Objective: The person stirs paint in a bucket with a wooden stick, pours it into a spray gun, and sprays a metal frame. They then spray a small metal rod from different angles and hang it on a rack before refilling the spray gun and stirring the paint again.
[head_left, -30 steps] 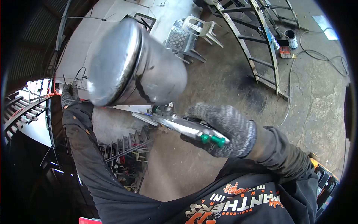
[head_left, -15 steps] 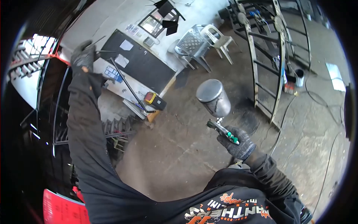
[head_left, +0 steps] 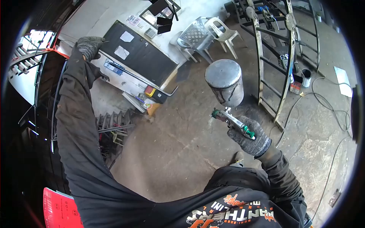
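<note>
Spray gun (head_left: pixel 230 95) moved farther off; ladder (head_left: pixel 288 66) to right, chairs (head_left: pixel 197 36) beyond.

Concrete floor (head_left: pixel 171 140) is showing dark stains. Far side: grey plastic chair (head_left: pixel 197 37) and paler chair (head_left: pixel 227 34) are standing side by side. Far right: ladder (head_left: pixel 291 41) is standing; can (head_left: pixel 306 78) and red box (head_left: pixel 295 87) are sitting right of it. Right: cable (head_left: pixel 323 100) is looping, pale sheet (head_left: pixel 343 81) lying flat. Near: shoe (head_left: pixel 238 156) is resting.
</note>
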`<state>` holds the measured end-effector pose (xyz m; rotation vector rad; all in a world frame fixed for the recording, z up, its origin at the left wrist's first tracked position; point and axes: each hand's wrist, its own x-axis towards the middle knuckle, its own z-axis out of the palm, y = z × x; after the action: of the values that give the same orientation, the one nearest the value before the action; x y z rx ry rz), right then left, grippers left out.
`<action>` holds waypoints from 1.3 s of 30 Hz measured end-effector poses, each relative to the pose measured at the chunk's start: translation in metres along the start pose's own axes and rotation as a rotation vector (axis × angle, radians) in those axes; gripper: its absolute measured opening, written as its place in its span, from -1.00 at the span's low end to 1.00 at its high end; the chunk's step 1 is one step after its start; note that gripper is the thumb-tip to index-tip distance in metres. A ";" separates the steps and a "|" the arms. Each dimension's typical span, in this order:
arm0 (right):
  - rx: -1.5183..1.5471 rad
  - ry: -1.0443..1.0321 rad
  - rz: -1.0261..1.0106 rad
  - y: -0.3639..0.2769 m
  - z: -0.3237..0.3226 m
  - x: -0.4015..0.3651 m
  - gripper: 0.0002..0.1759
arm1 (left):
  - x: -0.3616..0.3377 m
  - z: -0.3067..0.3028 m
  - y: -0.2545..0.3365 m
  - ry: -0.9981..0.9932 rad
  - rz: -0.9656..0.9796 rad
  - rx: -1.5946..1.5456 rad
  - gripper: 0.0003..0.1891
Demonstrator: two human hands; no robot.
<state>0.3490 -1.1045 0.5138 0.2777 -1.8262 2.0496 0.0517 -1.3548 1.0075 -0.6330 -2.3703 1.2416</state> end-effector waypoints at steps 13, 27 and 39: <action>-0.120 0.291 -0.280 0.005 -0.037 0.017 -0.72 | 0.040 -0.027 -0.004 -0.095 0.036 0.386 -0.35; -0.269 0.019 -0.191 -0.034 -0.060 -0.022 -0.61 | 0.054 -0.030 0.010 -0.149 0.061 0.363 -0.36; -0.011 0.395 -0.223 -0.018 -0.072 -0.007 -0.57 | 0.039 -0.010 0.031 -0.018 0.058 0.203 -0.52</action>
<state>0.3695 -1.0332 0.5175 0.0609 -1.4945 1.7899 0.0311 -1.3108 0.9914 -0.6307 -2.2168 1.4950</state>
